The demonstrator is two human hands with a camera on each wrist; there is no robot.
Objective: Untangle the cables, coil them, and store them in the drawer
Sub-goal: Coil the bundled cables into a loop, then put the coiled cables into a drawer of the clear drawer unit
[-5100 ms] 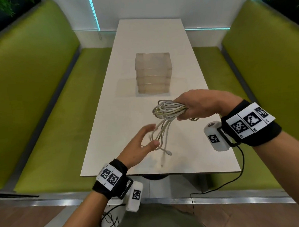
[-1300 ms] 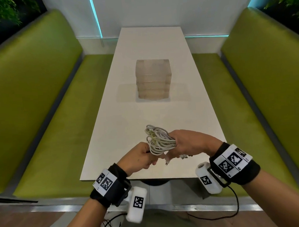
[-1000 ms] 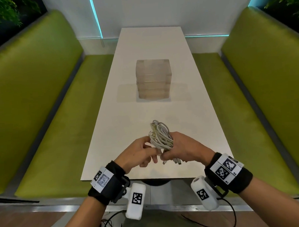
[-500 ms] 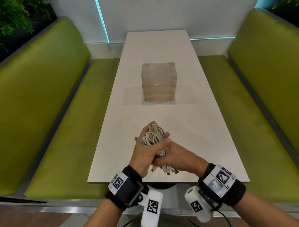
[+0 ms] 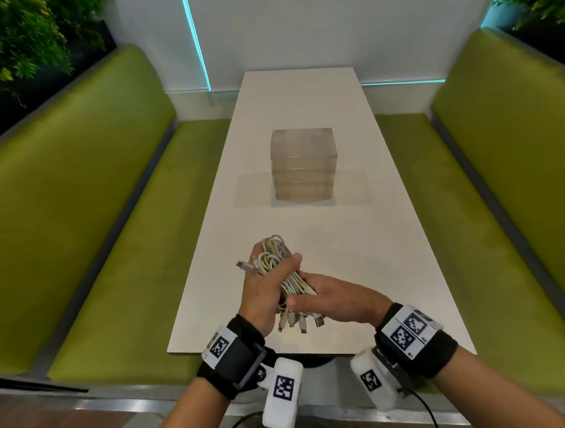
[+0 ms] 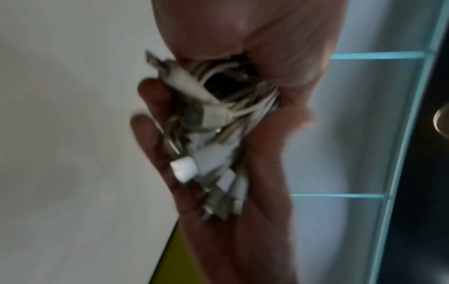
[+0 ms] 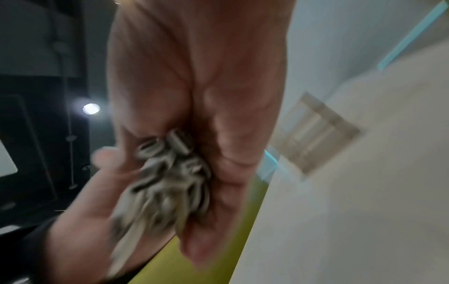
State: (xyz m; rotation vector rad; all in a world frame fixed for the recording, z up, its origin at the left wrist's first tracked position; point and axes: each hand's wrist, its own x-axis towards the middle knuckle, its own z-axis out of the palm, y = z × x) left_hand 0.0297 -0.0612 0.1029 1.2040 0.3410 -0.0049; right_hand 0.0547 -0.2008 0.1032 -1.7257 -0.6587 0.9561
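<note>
A coiled bundle of white cables (image 5: 273, 254) is held upright over the near end of the white table (image 5: 357, 249). My left hand (image 5: 271, 279) grips its middle, thumb across the front; one plug sticks out to the left. My right hand (image 5: 310, 293) holds the lower part, where several plugs (image 5: 299, 324) hang out below. The left wrist view shows the cable bundle (image 6: 218, 115) between both palms. In the blurred right wrist view only the plugs (image 7: 170, 173) show. The translucent drawer unit (image 5: 303, 164) stands at mid-table, all drawers closed.
Green bench seats (image 5: 121, 253) run along both sides of the table, with green backrests (image 5: 513, 123) above them. A white wall closes the far end. Plants sit in both upper corners. The near table edge (image 5: 313, 351) lies just under my wrists.
The bundle was in my right hand alone, loose ends hanging. The ends are now gathered in. My left hand has closed round the bundle, and both hands hold it nearer my body.
</note>
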